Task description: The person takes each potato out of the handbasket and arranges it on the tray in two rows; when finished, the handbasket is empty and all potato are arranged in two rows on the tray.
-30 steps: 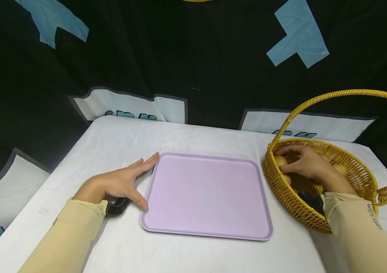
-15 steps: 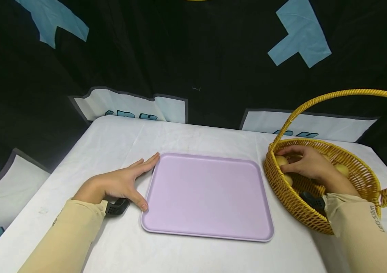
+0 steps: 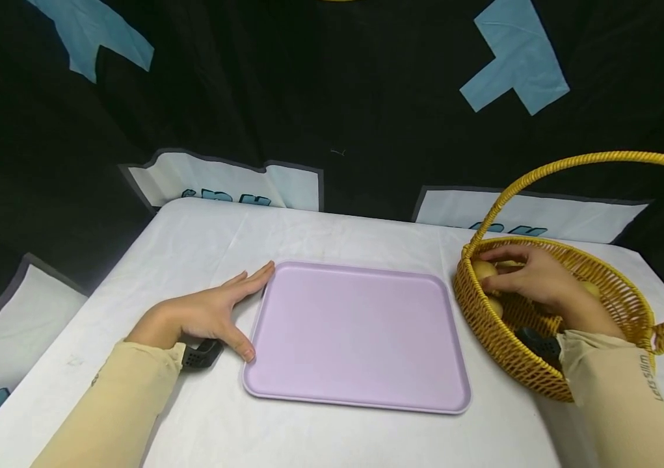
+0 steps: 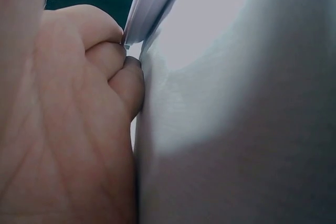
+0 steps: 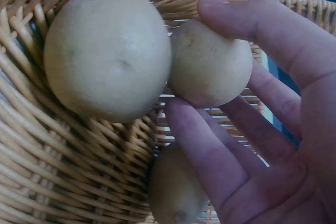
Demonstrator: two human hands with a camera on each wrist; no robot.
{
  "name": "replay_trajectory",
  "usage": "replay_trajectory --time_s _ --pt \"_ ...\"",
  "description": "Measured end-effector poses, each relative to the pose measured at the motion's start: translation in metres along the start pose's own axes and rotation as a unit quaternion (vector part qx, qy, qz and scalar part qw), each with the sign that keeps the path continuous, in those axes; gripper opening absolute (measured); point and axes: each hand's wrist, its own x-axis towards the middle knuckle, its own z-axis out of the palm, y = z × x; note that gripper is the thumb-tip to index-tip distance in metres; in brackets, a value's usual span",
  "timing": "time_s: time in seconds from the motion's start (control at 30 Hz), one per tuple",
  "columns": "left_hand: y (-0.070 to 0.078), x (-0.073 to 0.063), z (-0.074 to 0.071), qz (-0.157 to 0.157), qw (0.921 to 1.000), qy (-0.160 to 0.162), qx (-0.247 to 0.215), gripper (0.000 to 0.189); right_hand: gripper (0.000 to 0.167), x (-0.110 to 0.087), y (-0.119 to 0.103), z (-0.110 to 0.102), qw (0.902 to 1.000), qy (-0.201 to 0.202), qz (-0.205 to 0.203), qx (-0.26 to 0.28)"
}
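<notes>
In the head view my left hand lies spread at the left edge of a lilac tray. Its thumb tip and fingertips touch the tray's rim, and the curled lower fingers show beside the edge in the left wrist view. My right hand reaches inside a yellow wicker basket. Between thumb and fingers it pinches a small round potato, seen in the right wrist view. A bigger potato sits right beside that one, and another potato lies lower, partly behind the fingers.
The basket's tall handle arches over the right forearm. Another potato shows past the right wrist. A white cloth covers the table, and a black curtain hangs behind it.
My right hand has risen slightly and shifted a little to the right inside the basket, its fingers drawing in. The left hand and the tray stay put.
</notes>
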Motion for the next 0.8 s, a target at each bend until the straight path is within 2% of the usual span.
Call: replay_trajectory --time_s 0.23,0.5,0.8 --pt "0.001 0.002 0.001 0.004 1.0000 0.001 0.001 0.138 0.064 -0.009 -0.004 -0.006 0.9998 0.019 0.011 -0.001" --pt "0.001 0.002 0.000 0.008 1.0000 0.003 0.004 0.139 0.079 -0.013 -0.025 -0.018 0.9972 0.045 0.059 -0.008" --pt "0.000 0.001 0.001 0.001 1.0000 0.006 0.004 0.141 0.083 -0.031 -0.044 -0.024 0.9953 0.071 0.059 -0.028"
